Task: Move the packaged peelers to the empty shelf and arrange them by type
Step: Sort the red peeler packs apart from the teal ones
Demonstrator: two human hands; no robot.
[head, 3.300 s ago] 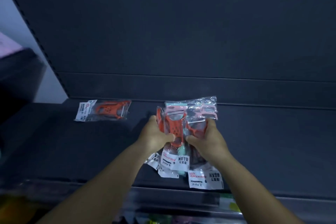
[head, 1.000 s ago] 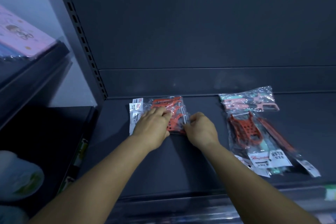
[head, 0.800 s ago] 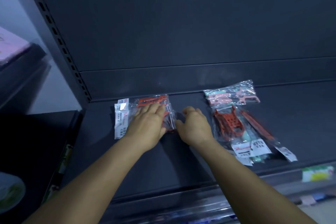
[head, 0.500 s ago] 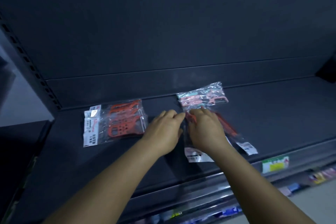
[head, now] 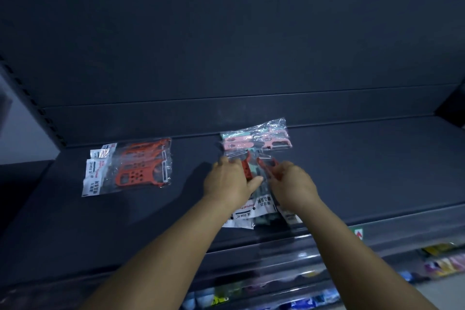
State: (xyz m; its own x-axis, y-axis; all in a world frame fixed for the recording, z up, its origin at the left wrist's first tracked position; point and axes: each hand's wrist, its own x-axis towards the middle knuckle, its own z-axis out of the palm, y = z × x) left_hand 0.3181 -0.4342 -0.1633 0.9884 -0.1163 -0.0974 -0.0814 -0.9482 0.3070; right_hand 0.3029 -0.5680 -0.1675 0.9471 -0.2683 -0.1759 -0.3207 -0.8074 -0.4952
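Sorting is partly done, judging from the head view, the only one given. Taking the mixed pile (head: 256,173) near the middle of the dark shelf (head: 377,171) as the landmark: well to its left lies a tidy stack of orange peeler packs (head: 130,166), all of one kind, flat on the shelf with their white label ends pointing left; nobody is touching it. At the far edge of the pile, toward the shelf's back wall, pink peeler packs (head: 256,142) lie crosswise, with what looks like a mint-green one beneath them, though glare on the plastic makes that hard to confirm. The near part of the pile holds more orange peelers, with white labels hanging toward the shelf's front lip. Both hands are on this pile: the left hand (head: 230,184) rests on its left side, fingers fairly straight and spread over the wrappers, a grip that looks open rather than closed; the right hand (head: 292,185) is on its right side with fingers curled onto an orange pack (head: 268,167), seemingly pinching it. So all the packs in view are on the shelf and one type is grouped. Left to do, in my judgement: pull the remaining orange packs from the pile to the orange stack, then separate pink from any green.
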